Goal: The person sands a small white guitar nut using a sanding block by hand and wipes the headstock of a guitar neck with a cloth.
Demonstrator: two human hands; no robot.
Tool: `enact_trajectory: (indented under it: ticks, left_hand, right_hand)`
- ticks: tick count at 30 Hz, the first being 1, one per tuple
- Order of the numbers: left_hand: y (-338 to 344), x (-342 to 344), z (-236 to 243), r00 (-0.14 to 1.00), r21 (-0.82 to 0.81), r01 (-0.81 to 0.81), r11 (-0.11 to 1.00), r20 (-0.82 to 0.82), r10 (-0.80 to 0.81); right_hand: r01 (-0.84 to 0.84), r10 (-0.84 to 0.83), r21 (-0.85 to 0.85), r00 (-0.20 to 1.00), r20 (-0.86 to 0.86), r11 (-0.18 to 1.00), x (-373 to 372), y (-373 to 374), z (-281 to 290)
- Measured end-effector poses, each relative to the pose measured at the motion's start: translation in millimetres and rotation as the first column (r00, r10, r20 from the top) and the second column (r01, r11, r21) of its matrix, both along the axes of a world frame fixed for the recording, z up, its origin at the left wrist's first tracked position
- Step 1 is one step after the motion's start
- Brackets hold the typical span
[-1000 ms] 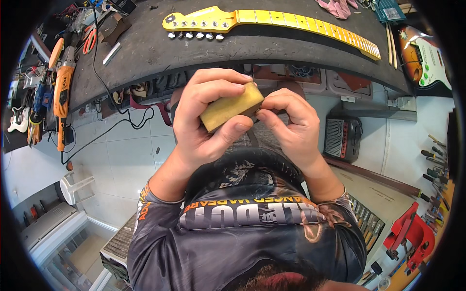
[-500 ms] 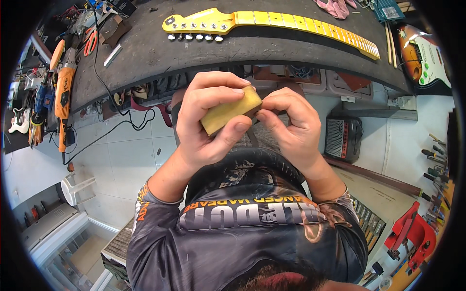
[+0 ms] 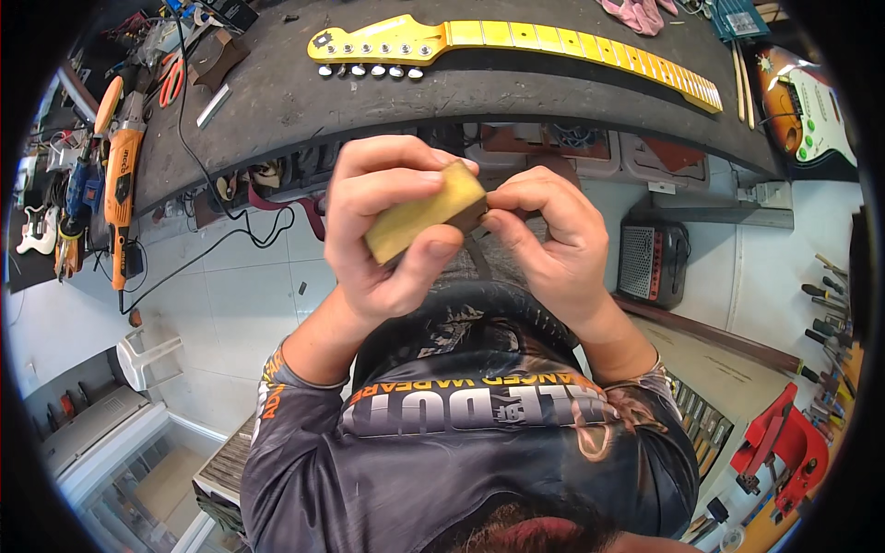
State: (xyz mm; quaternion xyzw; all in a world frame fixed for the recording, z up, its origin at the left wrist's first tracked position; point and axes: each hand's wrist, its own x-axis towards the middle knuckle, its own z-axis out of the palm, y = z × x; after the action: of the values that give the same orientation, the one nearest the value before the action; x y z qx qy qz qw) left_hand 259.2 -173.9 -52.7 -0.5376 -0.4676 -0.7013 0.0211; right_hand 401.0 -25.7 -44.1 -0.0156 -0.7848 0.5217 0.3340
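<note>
My left hand (image 3: 383, 221) is wrapped round a yellowish block (image 3: 412, 219) with a dark brown side, probably a sanding block. It is held tilted in front of my chest, off the workbench. At the block's right corner, my right hand (image 3: 553, 221) pinches with thumb and forefinger. Whatever lies between those fingertips is too small to make out. Beyond both hands, a yellow guitar neck (image 3: 553, 41) with its tuning pegs lies across the bench.
The dark workbench (image 3: 277, 111) runs along the far side. An orange power tool (image 3: 122, 175), its black cord and red-handled scissors (image 3: 172, 81) are at left. A sunburst guitar body (image 3: 784, 115) lies far right, above a grey speaker-like box (image 3: 645, 263). A red clamp-like tool (image 3: 784, 447) sits lower right.
My left hand and the block have shifted slightly left, and the block has turned so more of its brown side shows. My right hand has moved a little left, staying at the corner.
</note>
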Motion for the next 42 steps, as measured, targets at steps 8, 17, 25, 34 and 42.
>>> enact_trajectory:
  ticks: [8, 17, 25, 34, 42]
  left_hand:
    - [-9, 0, -5, 0.994, -0.195, -0.056, 0.979, -0.103, 0.036]
    - [-11, -4, 20, 0.983, 0.005, -0.179, 0.984, 0.048, 0.179]
    - [-9, 0, 15, 0.935, -0.094, -0.046, 0.995, 0.345, 0.076]
    - [-2, 1, 18, 0.996, -0.164, -0.067, 0.984, -0.068, 0.056]
    - [-5, -3, 13, 0.99, -0.12, -0.101, 0.988, -0.109, 0.088]
  right_hand:
    - [0.011, -0.011, 0.003, 1.0, 0.003, 1.0, 2, 1, 3]
    - [-0.038, 0.04, -0.022, 0.994, 0.098, 0.999, 1, 3, -3]
    - [-0.513, 0.383, -0.781, 0.843, -0.379, 0.356, 2, 20, -34]
    - [-0.205, 0.249, -0.581, 0.969, -0.005, 0.788, 4, 9, -13]
    - [-0.054, 0.047, 0.077, 0.995, 0.093, 0.996, 1, 11, 4]
